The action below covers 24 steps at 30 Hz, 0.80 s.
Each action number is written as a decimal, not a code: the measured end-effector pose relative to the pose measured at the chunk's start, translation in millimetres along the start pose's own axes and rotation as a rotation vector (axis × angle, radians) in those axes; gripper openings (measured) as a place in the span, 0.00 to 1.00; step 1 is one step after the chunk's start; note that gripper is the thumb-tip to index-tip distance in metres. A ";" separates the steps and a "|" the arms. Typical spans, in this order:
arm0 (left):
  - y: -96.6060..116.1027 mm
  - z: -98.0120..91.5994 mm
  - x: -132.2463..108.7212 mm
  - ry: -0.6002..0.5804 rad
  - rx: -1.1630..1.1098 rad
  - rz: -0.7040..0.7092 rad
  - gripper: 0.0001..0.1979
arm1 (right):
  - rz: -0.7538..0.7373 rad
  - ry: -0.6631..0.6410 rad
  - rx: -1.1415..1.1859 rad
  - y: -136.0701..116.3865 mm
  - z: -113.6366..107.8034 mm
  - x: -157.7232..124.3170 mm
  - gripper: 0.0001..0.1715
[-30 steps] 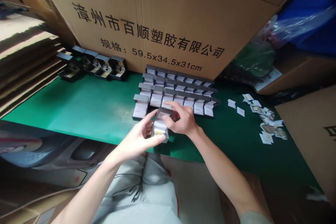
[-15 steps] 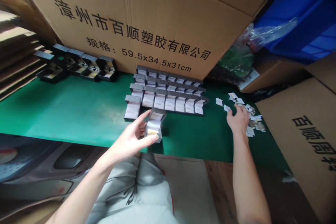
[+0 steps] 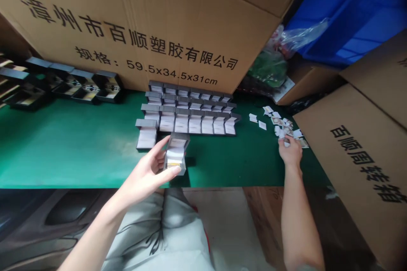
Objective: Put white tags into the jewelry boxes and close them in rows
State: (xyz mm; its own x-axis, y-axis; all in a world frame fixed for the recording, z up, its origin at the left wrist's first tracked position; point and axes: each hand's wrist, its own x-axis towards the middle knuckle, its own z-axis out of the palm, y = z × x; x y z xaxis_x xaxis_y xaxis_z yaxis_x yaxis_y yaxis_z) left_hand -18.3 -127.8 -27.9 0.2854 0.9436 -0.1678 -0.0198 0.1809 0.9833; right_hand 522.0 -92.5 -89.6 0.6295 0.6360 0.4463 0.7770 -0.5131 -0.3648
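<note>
My left hand (image 3: pixel 152 169) is wrapped around a small dark jewellery box (image 3: pixel 177 153), its lid standing open. Inside are a white lining and a strip of yellow under the thumb. Over on the right, my right hand (image 3: pixel 291 152) is at a loose pile of small white cards (image 3: pixel 280 120), fingertips closed on a white card (image 3: pixel 286 143). Part of that card is hidden by the fingers. Beyond my left hand, several open boxes with white linings (image 3: pixel 189 120) stand in rows. One such box (image 3: pixel 146 135) stands nearest, just left of the held one.
Open dark boxes with black and yellowish insides (image 3: pixel 85 87) stand at the far left of the green table (image 3: pixel 79 148). A large cardboard carton (image 3: pixel 133 4) rises behind the rows. Another carton (image 3: pixel 359 156) borders the right side, with a blue crate (image 3: pixel 356 21) behind.
My right hand has drawn back toward me at the pile, and its fingers have closed on a white card. My left hand still holds the box. The view has shifted right.
</note>
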 end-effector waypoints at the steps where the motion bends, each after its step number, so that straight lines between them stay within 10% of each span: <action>1: 1.4 0.5 0.1 0.002 0.007 -0.005 0.53 | -0.030 0.008 0.006 -1.0 1.4 0.7 0.21; 24: -6.1 3.2 2.8 0.092 -0.064 0.050 0.55 | -0.418 0.116 0.189 -83.4 -18.7 -13.1 0.23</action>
State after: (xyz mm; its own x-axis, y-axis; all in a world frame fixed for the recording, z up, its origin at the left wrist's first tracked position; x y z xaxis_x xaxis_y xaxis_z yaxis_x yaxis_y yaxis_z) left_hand -14.3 -127.2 -34.2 0.1932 0.9728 -0.1277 -0.0937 0.1479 0.9846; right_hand 449.0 -68.9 -49.8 0.2674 0.6917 0.6709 0.9564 -0.1059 -0.2721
